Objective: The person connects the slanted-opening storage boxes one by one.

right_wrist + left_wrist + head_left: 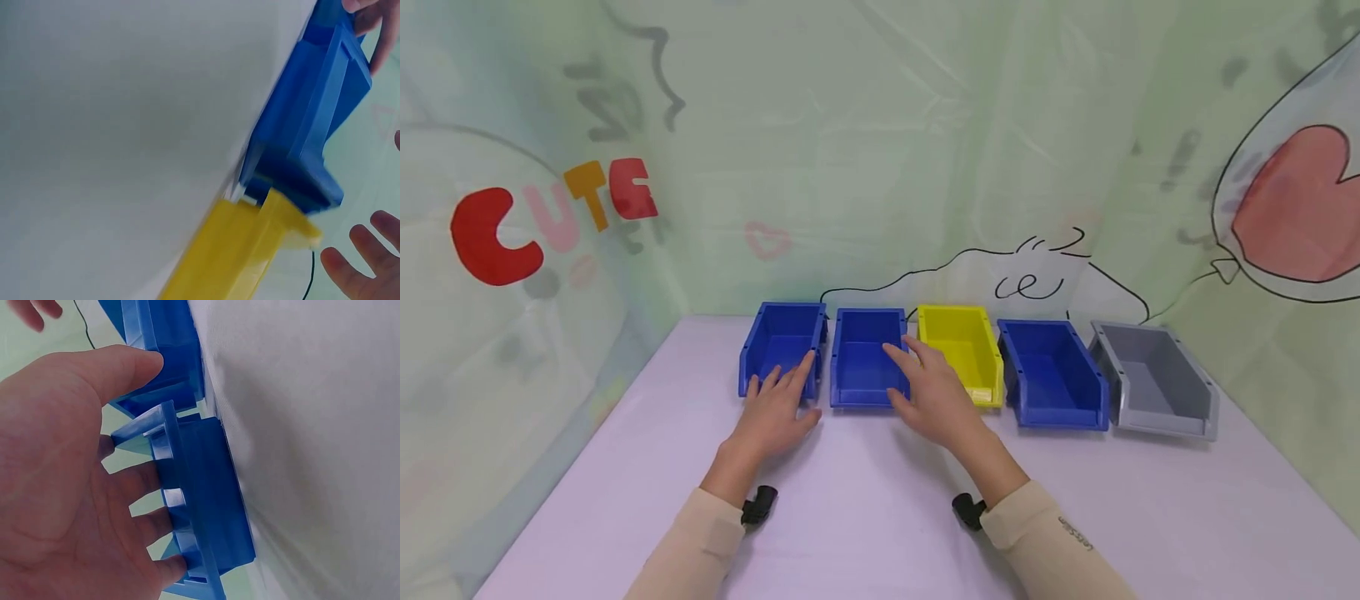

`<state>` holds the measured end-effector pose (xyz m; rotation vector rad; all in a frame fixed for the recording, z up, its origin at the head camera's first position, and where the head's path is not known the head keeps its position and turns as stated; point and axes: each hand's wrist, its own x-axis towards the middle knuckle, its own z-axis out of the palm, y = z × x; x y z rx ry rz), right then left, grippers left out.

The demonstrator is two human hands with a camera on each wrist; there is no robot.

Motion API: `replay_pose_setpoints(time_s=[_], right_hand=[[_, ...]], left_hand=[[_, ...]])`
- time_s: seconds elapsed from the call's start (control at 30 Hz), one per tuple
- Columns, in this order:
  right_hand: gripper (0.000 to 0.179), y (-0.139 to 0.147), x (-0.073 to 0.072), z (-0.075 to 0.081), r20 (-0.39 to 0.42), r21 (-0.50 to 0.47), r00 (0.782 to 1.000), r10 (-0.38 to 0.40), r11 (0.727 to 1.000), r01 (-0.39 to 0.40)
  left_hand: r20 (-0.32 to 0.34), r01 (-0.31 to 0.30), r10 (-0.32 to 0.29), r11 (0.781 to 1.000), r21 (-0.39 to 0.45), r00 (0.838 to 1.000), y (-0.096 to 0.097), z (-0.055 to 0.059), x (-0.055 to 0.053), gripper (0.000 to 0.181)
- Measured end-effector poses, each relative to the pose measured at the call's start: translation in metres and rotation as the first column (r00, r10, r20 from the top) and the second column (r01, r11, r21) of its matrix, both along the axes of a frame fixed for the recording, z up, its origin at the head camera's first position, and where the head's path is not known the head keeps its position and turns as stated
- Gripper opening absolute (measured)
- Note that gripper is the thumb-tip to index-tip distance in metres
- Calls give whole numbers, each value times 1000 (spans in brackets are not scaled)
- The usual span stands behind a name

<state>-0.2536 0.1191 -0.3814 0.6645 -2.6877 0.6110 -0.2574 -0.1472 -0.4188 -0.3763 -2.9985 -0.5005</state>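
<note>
My left hand (775,417) is spread over the front of the leftmost blue bin (792,323). In the left wrist view its fingers reach past the front rim of that bin (215,500), the thumb apart from them. Further right, my right hand (936,400) hovers between the second blue bin (868,325) and the yellow bin (966,354), fingers extended and holding nothing. The right wrist view catches its fingertips at the lower right, beside the yellow bin (234,244) and the second blue bin (294,106). Both blue bins and the yellow one look bare inside.
Right of the yellow bin stand another blue bin (1056,367) and a grey bin (1150,379), completing a row along the back of the white table (865,517). Behind it hangs a printed cloth (880,167) with drawings, also draped at both sides.
</note>
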Motion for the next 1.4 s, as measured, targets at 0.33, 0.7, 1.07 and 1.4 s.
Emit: replay_pose_setpoints(time_s=[0.33,0.7,1.07,1.4], right_hand=[[52,-26,-10,-5,82,120,996,16,992,-26],[41,-36,-23,-15,180,225,983,28,972,-69],[36,-38,-27,-18,155,223,987,44,972,-79],[36,-37,-27,-17,109,130,993,53,989,-67]], left_hand=[[-4,-10,10,1000,-22,1000,3,-1,-2,91],[-20,-8,7,1000,-19,1000,3,-2,-4,90],[-10,-15,15,1000,-24,1000,2,-1,-3,91],[-10,-11,11,1000,-25,1000,1,-2,-3,91]])
